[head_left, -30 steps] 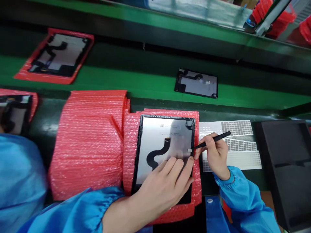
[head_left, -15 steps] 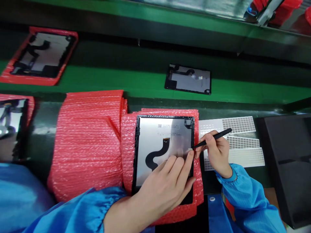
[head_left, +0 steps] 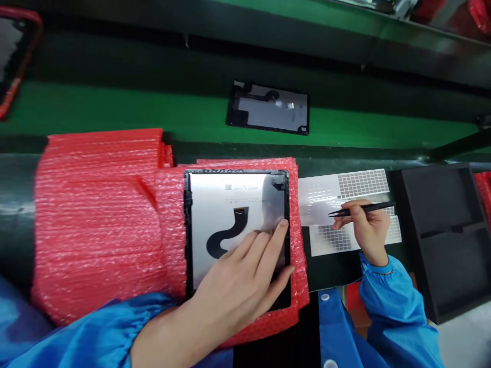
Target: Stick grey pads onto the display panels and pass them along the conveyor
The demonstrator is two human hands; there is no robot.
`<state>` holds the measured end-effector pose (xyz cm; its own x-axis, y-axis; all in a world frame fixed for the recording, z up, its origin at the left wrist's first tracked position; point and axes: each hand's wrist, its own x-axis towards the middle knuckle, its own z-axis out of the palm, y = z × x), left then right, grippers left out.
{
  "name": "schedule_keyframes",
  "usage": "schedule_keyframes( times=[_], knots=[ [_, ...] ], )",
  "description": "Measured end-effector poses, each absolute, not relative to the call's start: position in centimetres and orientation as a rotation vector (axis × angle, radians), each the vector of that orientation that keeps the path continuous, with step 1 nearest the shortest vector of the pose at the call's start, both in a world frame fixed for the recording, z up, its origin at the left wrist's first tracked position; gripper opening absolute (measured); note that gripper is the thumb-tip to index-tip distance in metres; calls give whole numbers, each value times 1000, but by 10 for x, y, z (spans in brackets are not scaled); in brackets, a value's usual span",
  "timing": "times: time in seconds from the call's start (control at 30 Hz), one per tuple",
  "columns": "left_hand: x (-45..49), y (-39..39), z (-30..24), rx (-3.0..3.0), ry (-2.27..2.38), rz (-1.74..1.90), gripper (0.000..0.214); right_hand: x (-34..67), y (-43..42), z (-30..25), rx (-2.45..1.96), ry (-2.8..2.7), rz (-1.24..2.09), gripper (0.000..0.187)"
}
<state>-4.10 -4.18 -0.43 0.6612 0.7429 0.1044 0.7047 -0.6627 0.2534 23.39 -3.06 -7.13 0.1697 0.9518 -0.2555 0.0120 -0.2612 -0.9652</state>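
Observation:
A tablet panel (head_left: 230,204) with a silver back and a curved black flex cable (head_left: 226,232) lies on red bubble wrap (head_left: 169,214). My left hand (head_left: 245,278) rests flat on its lower right part, fingers stretched out, index fingertip near the right edge. My right hand (head_left: 366,230) is closed on black tweezers (head_left: 362,208), their tips over white sheets of small stickers (head_left: 345,191) to the right of the panel.
A thick stack of red bubble wrap (head_left: 95,220) sits at left. Another panel (head_left: 268,107) lies on the green conveyor belt (head_left: 115,110) behind. A black foam tray (head_left: 445,230) stands at right. Red-wrapped panel (head_left: 15,51) is at far left.
My right hand has drawn the tweezers away from the panel's right edge and over to the sticker sheets. The left hand stays on the panel. The view has shifted, so everything sits further left.

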Motion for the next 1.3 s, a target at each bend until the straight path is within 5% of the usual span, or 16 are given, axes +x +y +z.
schedule_keyframes(
  times=[0.23,1.3],
  knots=[
    [-40,-40,-2,2690,1220,266,54,248,-68,-105,-1643,-1178,1498,36],
    [-41,-45,0,2729,1203,249,57,244,-83,-110,-1718,-1171,1555,43]
  ],
)
